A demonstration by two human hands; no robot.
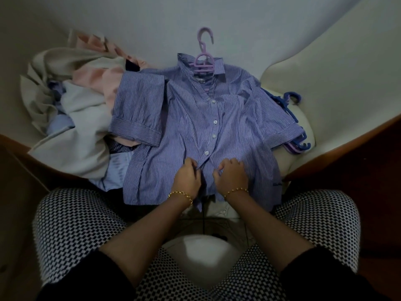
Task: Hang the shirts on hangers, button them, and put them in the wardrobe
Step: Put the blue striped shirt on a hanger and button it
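Partly hidden
The purple hanger [202, 61] at 12 o'clock and spare hangers [300, 147] at 3 o'clock are being covered by the striped shirt [191, 131].

I am at home, in what looks like a bedroom. Before my knees lies a bed [238, 29] with a pale sheet and a brown wooden frame [347, 153]. On it sit a heap of loose clothes [82, 118] in white, pink and blue, a striped shirt [195, 131] on a lilac hanger [204, 59], and a bundle of spare plastic hangers [290, 101]: household laundry.
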